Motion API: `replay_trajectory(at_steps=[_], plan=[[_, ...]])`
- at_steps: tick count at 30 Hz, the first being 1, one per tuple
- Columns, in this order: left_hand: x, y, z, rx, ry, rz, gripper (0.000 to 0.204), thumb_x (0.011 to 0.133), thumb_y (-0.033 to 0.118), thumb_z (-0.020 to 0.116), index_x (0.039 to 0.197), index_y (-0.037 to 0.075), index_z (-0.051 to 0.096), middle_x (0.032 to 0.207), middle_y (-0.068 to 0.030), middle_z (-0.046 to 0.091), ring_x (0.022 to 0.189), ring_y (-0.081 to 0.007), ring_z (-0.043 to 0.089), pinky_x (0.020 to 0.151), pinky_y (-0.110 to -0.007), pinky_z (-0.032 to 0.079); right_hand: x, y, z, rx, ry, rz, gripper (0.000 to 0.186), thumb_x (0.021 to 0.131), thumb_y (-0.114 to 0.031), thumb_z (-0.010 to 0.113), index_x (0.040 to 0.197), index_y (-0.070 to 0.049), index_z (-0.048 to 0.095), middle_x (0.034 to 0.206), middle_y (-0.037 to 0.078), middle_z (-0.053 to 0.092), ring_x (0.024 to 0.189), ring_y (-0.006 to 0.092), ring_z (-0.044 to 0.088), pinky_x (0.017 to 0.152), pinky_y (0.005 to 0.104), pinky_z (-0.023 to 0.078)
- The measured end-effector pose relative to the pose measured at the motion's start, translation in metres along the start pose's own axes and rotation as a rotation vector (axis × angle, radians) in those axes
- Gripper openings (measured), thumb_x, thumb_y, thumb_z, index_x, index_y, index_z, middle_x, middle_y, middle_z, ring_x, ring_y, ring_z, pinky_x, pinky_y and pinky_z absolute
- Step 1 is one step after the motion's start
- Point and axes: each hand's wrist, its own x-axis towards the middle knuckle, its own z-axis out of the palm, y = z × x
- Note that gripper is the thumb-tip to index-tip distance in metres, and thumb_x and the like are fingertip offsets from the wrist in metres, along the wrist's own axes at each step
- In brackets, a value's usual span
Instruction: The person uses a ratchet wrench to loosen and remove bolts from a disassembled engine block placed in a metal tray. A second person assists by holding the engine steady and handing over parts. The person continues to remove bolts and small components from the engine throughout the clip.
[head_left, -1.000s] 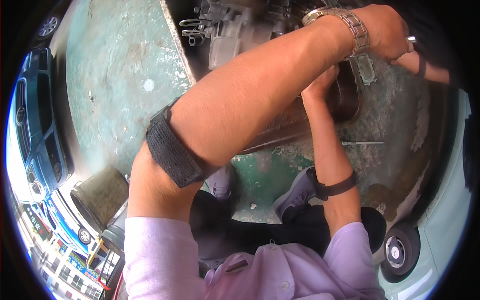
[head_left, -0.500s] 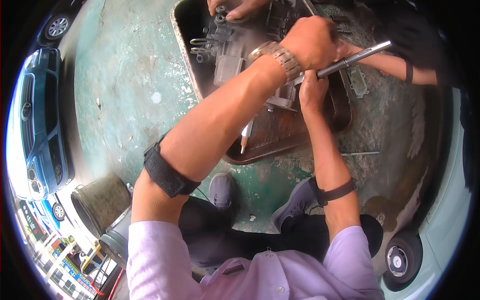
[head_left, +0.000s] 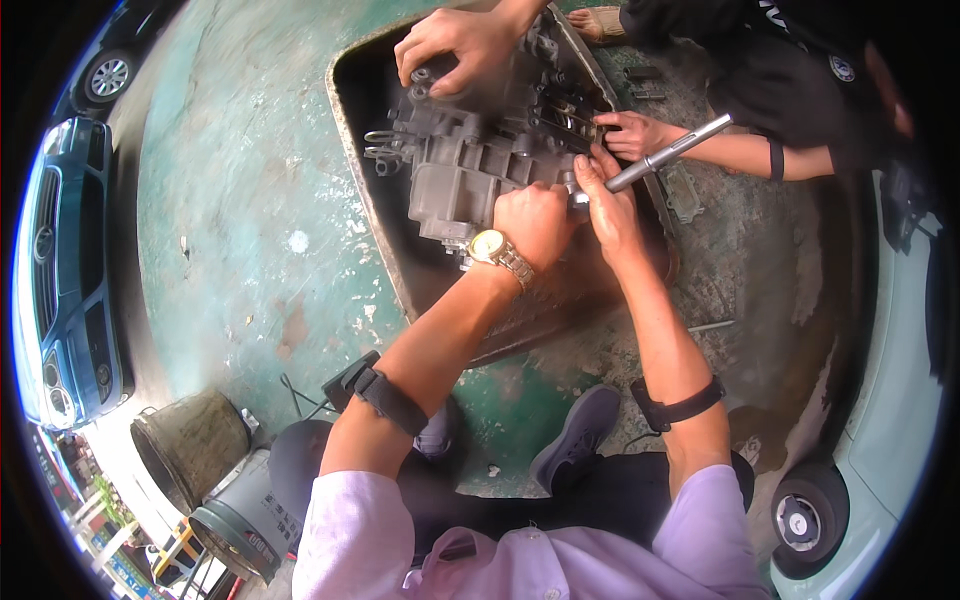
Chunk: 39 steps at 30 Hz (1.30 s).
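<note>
A grey metal gearbox casing [head_left: 465,175] sits in a dark, rimmed tray [head_left: 405,285] on the floor. My right hand [head_left: 612,215] is closed around the lower end of a silver wrench bar [head_left: 670,155], its thumb along the near side. The bar slants up to the right, away from the casing. Beside it, my left hand [head_left: 535,225] is a closed fist at the casing's near edge, close to the bar's lower end. What its fingers hold is hidden. A co-worker's hand [head_left: 450,50] rests on the casing's far side; another hand [head_left: 635,135] touches its right side.
A flat metal plate [head_left: 685,195] lies right of the tray, near a thin rod [head_left: 712,326]. Two buckets, one dirty [head_left: 190,450] and one grey [head_left: 250,510], stand at the lower left. A blue vehicle [head_left: 75,270] is at left, a pale car [head_left: 865,430] at right.
My left hand has left its place across the bar and come back, left and nearer, to the casing's edge. The co-worker's right-side hand now shows at the casing. The view has shifted.
</note>
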Motion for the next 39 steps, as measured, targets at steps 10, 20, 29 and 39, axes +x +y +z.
replay_trajectory(at_steps=[10,20,29,39], plan=[[-0.004,0.000,-0.001,0.001,-0.003,0.010,0.031,0.077,0.035,0.077,0.087,0.007,0.065,0.083,-0.0128,0.066,0.074,-0.0327,0.067,0.066,-0.044,0.053,0.011,-0.128,-0.098,0.603,-0.029,-0.001,0.034,0.101,-0.032,0.054,0.103,0.001,0.062,0.065,-0.003,0.045,0.050,0.0070,0.038,0.056,0.0256,0.035],[-0.010,-0.003,0.008,-0.115,0.155,0.038,0.029,0.077,0.031,0.078,0.080,0.009,0.060,0.080,-0.0127,0.063,0.068,-0.0351,0.064,0.060,-0.048,0.050,0.018,-0.042,-0.157,0.901,0.198,0.172,0.025,0.104,-0.017,0.042,0.108,0.004,0.057,0.065,-0.005,0.040,0.050,0.0074,0.036,0.062,0.0265,0.039],[-0.011,-0.002,0.010,-0.080,0.210,0.035,0.031,0.072,0.030,0.083,0.080,0.009,0.062,0.079,-0.0105,0.063,0.066,-0.0341,0.064,0.057,-0.046,0.050,0.019,0.048,-0.173,0.646,0.282,0.421,0.022,0.104,-0.013,0.039,0.106,-0.001,0.057,0.090,0.004,0.058,0.074,0.0150,0.055,0.078,0.0383,0.054],[-0.012,-0.002,0.012,-0.052,0.225,0.031,0.033,0.071,0.030,0.084,0.081,0.009,0.060,0.080,-0.0097,0.062,0.065,-0.0326,0.064,0.055,-0.043,0.050,0.026,0.059,-0.173,0.463,0.328,0.473,0.016,0.100,-0.008,0.043,0.103,-0.001,0.057,0.090,0.007,0.060,0.075,0.0169,0.057,0.068,0.0368,0.055]])
